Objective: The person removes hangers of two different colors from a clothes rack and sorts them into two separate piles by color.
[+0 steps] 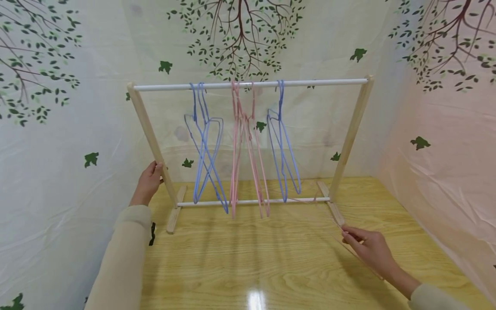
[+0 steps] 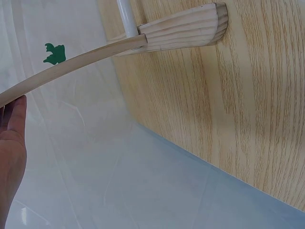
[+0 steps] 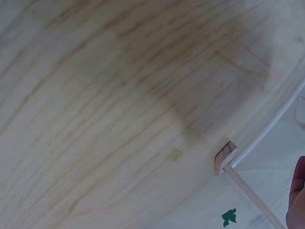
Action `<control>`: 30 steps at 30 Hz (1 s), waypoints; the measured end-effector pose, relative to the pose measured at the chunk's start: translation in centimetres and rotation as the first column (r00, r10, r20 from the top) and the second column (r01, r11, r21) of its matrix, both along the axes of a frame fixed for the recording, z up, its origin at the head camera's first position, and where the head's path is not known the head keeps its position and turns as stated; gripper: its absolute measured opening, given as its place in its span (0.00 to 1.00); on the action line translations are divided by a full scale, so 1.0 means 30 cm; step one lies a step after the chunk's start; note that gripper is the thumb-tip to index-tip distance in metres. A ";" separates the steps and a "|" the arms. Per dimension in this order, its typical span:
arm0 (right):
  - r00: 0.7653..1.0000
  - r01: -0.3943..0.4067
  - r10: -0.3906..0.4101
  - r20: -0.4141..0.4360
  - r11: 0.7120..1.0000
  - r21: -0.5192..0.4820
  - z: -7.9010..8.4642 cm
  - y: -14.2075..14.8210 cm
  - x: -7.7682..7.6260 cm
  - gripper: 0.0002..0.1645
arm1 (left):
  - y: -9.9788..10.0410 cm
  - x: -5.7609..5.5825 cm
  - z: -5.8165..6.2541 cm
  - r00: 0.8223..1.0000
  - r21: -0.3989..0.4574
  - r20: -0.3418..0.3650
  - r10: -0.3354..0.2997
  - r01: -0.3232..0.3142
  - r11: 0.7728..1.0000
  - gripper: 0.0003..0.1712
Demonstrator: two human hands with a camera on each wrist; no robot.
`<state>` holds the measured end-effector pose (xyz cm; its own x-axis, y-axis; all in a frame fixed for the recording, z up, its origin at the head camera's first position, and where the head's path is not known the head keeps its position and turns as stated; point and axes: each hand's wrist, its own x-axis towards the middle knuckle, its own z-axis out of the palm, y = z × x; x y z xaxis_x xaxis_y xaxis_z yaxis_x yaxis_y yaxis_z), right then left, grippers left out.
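Observation:
A wooden rack with a white top rail (image 1: 162,87) stands on the table. From that rail hang several blue hangers (image 1: 205,142), pink hangers (image 1: 255,168) and, further right, more blue hangers (image 1: 284,159). My left hand (image 1: 149,181) grips the rack's left post (image 1: 145,125) low down; the left wrist view shows fingers behind the post (image 2: 71,65). By the front end of the right foot (image 1: 336,213), my right hand (image 1: 366,247) pinches a thin pinkish strand (image 1: 364,261), faint and blurred. In the right wrist view only part of the right hand (image 3: 298,195) shows.
A white lower bar (image 1: 217,203) joins the rack's feet just above the wood-grain table (image 1: 240,258). Leaf-printed sheets (image 1: 310,47) stand behind and at both sides. A small black item (image 1: 152,234) shows beside the left sleeve (image 1: 124,258).

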<state>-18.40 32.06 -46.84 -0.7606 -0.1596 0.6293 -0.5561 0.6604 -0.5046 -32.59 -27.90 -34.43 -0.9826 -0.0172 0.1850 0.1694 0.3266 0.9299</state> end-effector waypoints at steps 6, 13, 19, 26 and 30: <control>0.994 -0.018 0.023 0.110 0.999 -0.039 -0.011 -0.013 0.026 0.09 | -0.017 -0.025 -0.026 1.000 0.007 -0.006 0.003 -0.003 1.000 0.30; 0.964 -0.028 0.048 0.262 0.996 -0.079 -0.005 -0.017 0.057 0.10 | -0.052 -0.079 -0.084 1.000 -0.019 -0.027 0.012 -0.013 1.000 0.34; 0.919 0.003 0.030 0.393 0.997 -0.083 -0.018 0.000 0.056 0.14 | -0.051 -0.078 -0.087 0.999 -0.016 -0.036 0.016 -0.016 1.000 0.34; 0.924 0.012 -0.025 0.380 0.999 0.035 -0.053 0.042 0.030 0.13 | -0.048 -0.076 -0.085 0.999 -0.009 -0.035 0.010 -0.010 1.000 0.33; 0.937 0.010 -0.058 0.343 0.990 0.140 -0.073 0.073 0.007 0.10 | -0.048 -0.075 -0.086 0.999 -0.013 -0.040 0.010 -0.011 1.000 0.35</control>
